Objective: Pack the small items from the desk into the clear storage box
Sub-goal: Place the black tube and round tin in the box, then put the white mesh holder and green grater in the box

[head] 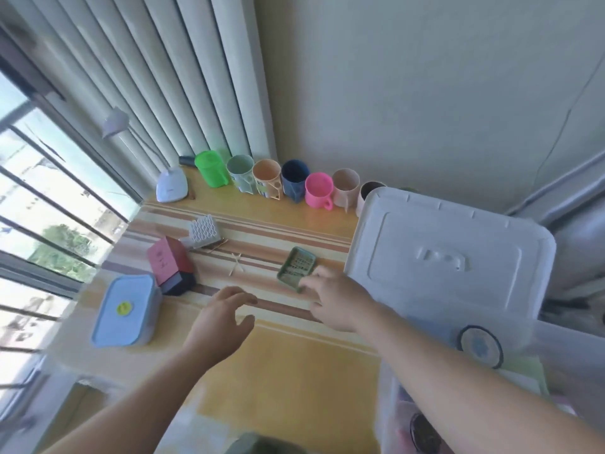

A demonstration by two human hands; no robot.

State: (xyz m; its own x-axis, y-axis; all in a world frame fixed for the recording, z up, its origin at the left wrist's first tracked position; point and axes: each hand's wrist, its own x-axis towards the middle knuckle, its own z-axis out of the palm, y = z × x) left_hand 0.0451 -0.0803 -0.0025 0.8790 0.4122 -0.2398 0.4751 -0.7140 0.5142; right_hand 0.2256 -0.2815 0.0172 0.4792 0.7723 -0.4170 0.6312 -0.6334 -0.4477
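From the head view, the small green ridged plastic tray (296, 268) lies flat on the striped yellow bench (288, 362), just left of the white moulded plastic lid (448, 257) propped over the clear storage box (556, 352), probably to leave the box mouth reachable. The right hand (337, 301) touches the tray's near edge, its grip loose, not yet closed round it. Left of the tray, the left hand (220, 317) hovers with released, spread fingers. Crossed cotton swabs (236, 265) lie beyond, just left of the tray.
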